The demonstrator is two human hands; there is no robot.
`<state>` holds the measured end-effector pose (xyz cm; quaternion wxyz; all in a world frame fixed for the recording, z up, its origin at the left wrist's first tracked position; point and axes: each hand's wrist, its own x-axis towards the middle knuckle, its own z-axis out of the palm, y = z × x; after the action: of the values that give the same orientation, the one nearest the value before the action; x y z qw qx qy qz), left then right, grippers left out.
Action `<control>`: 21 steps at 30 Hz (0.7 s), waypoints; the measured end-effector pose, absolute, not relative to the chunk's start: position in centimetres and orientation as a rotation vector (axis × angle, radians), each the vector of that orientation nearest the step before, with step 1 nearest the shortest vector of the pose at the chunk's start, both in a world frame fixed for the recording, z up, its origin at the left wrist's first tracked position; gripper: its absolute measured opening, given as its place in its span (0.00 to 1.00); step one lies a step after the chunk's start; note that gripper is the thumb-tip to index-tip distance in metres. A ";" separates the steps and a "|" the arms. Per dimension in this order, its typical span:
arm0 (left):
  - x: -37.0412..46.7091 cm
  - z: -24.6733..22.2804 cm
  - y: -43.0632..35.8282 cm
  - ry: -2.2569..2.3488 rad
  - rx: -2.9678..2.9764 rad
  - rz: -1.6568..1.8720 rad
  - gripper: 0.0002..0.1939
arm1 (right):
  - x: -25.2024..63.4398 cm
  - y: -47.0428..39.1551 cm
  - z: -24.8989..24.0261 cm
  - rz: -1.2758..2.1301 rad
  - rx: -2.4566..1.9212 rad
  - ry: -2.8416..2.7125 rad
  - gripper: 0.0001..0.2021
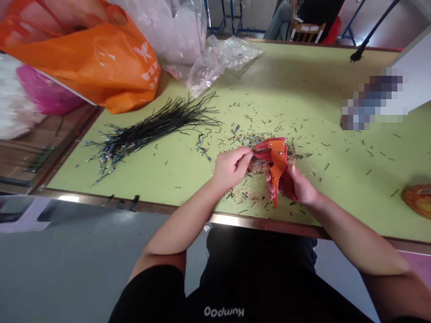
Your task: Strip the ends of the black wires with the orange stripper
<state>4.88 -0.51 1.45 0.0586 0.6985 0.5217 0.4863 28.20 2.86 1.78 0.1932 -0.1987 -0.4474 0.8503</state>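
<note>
My left hand [232, 167] is closed, thumb and forefinger pinching a thin dark wire [257, 151] whose end lies in the jaws of an orange and red wire stripper [278, 154]. Wrapped round the stripper's handles is my right hand [298, 184]. Beneath the tool lies a heap of cut wire bits and copper strands [257, 167]. Further left on the green table, a large bundle of black wires [158, 125] has blue tips and bare ends toward its left side.
An orange bag [111, 63] stands at the back left, with clear plastic bags [215, 63] beside it. Black scraps are scattered over the green table [303, 80]. An amber object [417, 199] lies at the right edge. A seated person [281, 20] is beyond the table.
</note>
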 end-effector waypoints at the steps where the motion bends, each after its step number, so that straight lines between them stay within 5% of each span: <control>1: 4.8 1.5 -0.5 1.580 2.120 1.472 0.14 | 28.1 2.8 1.8 2.378 -0.570 -1.250 0.35; 13: 4.8 1.4 -0.6 1.683 2.150 1.344 0.17 | 26.7 1.1 2.0 2.157 -0.745 -1.285 0.30; 21: 5.1 3.0 -0.2 1.474 2.201 1.639 0.15 | 27.6 0.8 2.3 2.095 -0.514 -1.279 0.33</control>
<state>5.06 -0.18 2.96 0.0134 0.7066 0.4731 0.5261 27.65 0.81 2.26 0.3115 -0.1948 -0.4847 0.7938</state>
